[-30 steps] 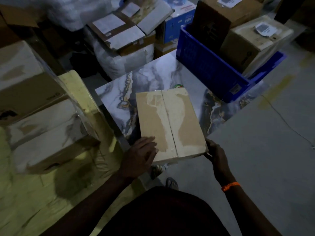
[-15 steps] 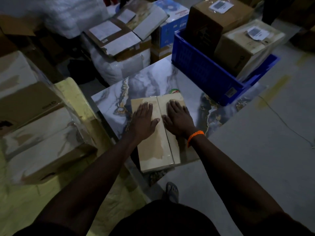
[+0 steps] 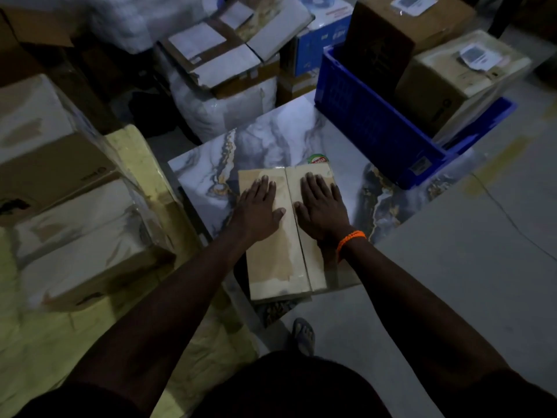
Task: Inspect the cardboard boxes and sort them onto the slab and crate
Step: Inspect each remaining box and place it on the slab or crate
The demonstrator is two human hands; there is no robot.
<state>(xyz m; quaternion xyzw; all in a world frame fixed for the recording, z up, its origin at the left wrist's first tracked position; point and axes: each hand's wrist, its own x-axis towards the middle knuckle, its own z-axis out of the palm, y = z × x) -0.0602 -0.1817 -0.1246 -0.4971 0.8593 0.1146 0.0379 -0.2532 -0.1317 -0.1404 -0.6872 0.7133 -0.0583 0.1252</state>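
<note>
The flat cardboard box (image 3: pixel 283 236) lies on the marble slab (image 3: pixel 265 140), its long side pointing away from the person. The left hand (image 3: pixel 259 206) and right hand (image 3: pixel 322 209) press flat on top, each grip wide, holding nothing. The blue crate (image 3: pixel 370 128) sits far right, nearer the right hand.

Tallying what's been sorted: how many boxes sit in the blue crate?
2: a dark brown box at the far end of the blue crate, a paler box nearer; smaller ones may be hidden.
</note>
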